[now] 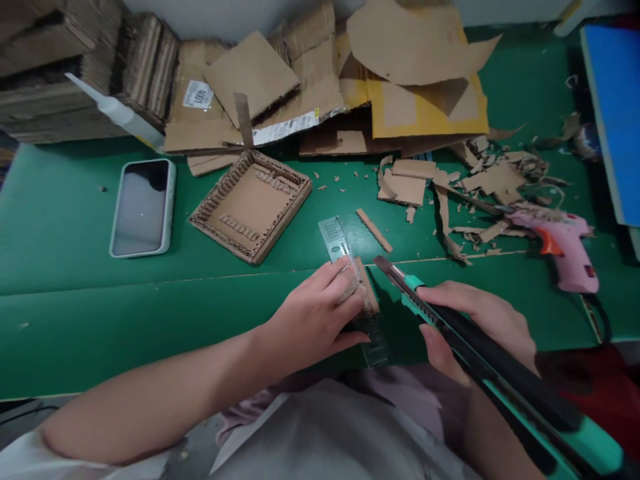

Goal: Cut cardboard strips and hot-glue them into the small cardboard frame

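My left hand (325,303) presses a clear plastic ruler (331,235) down with bent fingers. Beneath and along the ruler's right edge lies a small cardboard strip (370,293), partly hidden by the fingers. My right hand (480,320) grips a green and black utility knife (440,320). Its blade is out and points up and left, just right of the ruler and apart from the strip. A thin loose cardboard strip (374,230) lies above the blade tip. To the left is a shallow square cardboard tray (283,233) with corrugated inner walls.
A phone (143,207) lies at left, near a white glue bottle (123,113). Cardboard sheets (260,73) and stacked cardboard (55,87) fill the back. Scraps (495,180) and a pink glue gun (565,243) lie at right, beside a blue board (615,113).
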The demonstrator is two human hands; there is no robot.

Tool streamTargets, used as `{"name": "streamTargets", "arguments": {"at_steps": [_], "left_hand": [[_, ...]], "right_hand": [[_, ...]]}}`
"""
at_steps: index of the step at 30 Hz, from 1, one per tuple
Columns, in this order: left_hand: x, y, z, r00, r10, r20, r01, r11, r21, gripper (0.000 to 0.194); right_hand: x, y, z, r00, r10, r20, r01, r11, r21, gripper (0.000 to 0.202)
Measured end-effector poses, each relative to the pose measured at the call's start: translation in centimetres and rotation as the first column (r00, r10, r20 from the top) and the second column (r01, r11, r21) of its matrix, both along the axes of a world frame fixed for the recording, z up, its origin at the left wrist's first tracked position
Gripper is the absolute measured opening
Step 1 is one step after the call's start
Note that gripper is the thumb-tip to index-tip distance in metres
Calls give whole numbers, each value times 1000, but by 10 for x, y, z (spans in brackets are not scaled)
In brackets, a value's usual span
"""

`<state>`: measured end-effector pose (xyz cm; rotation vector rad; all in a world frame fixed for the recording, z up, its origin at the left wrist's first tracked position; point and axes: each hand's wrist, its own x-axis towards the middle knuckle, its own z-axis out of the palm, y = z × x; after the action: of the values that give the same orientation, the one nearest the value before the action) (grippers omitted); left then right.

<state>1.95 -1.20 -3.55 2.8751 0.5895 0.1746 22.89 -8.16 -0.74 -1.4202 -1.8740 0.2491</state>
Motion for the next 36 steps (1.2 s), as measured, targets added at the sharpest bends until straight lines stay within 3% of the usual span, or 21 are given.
{"name": "streamTargets", "arguments": {"at_steps": [16, 23, 31, 36], "left_hand": [[-1, 0, -1, 999, 23, 25, -23, 1000, -20, 58], [0, 0, 0, 999, 24, 23, -23, 999, -44, 59], [0, 0, 0, 999, 28, 21, -27, 999, -47, 58], [-1, 0, -2, 999, 20, 31, -18, 999, -45, 58]], "right_hand": [[3, 0, -1, 997, 61, 39, -55, 990, -132, 41], [-7, 10, 0, 987, 112, 112, -104, 991, -81, 23], [-4, 5, -6, 985, 153, 82, -139, 977, -163, 32], [-6, 6, -4, 982, 169, 88, -156, 979, -133, 33]]}}
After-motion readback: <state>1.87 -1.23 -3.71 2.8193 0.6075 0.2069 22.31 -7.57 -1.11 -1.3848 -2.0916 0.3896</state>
